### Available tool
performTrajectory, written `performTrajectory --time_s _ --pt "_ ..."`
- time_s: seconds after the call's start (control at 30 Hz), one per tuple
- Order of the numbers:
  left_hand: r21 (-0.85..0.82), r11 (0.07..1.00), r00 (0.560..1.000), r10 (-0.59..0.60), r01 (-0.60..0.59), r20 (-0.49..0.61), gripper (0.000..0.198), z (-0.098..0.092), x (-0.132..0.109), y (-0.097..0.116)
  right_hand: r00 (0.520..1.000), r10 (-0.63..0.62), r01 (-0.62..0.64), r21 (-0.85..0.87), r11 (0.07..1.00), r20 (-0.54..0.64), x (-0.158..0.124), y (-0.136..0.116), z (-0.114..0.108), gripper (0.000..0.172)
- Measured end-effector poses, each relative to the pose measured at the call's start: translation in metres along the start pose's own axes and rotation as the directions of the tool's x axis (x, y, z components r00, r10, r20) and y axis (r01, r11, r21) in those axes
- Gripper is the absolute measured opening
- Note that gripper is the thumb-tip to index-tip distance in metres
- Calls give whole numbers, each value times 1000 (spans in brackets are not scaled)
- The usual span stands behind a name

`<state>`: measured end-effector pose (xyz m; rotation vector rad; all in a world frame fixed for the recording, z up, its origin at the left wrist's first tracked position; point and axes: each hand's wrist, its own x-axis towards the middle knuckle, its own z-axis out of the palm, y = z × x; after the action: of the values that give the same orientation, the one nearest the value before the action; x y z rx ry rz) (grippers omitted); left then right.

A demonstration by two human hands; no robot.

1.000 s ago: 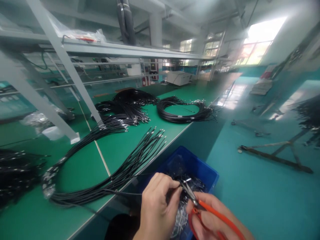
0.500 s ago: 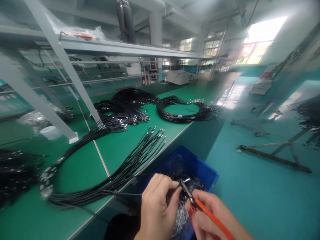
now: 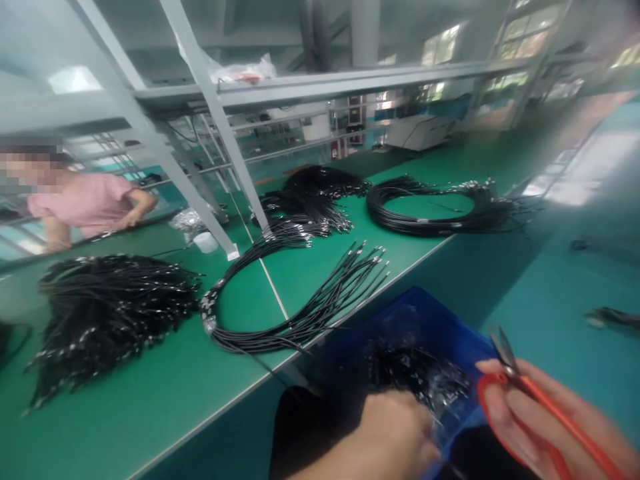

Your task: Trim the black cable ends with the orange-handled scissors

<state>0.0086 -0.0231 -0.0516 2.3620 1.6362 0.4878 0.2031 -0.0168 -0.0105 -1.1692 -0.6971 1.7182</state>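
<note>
My right hand [image 3: 545,420] grips orange-handled snips [image 3: 520,387], blades pointing up and left, at the lower right. My left hand [image 3: 387,437] is low at the bottom centre, blurred, fingers curled at the near edge of a blue bin [image 3: 450,333] that holds black and silvery wire scraps [image 3: 420,377]. What the left hand holds is not clear. A looped bundle of black cables [image 3: 300,313] lies on the green bench [image 3: 150,407] just left of the bin.
A big heap of black cables [image 3: 105,313] lies at the left, more bundles [image 3: 315,200] and a coil [image 3: 440,210] farther back. Grey frame struts [image 3: 220,147] rise from the bench. A person in a pink shirt [image 3: 85,203] works across it. Teal floor lies to the right.
The view swung left, bringing the left cable heap and the other person into sight. My hands came apart: the snips moved right, my left hand dropped toward the bin's near edge.
</note>
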Motion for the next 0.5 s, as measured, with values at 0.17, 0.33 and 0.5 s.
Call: performTrajectory --time_s 0.17,0.33,0.5 --pt "169 928 919 -278 332 -279 15 -51 3 -61 1000 15 -15 34 999 7 1 3 3 34" --pt "152 920 904 -307 362 -299 16 -74 7 -92 993 -70 62 87 994 90 4 0 17 29" --pt "-31 951 927 -307 308 -215 10 -89 24 -81 973 -230 231 134 964 -25 11 -4 23 28"
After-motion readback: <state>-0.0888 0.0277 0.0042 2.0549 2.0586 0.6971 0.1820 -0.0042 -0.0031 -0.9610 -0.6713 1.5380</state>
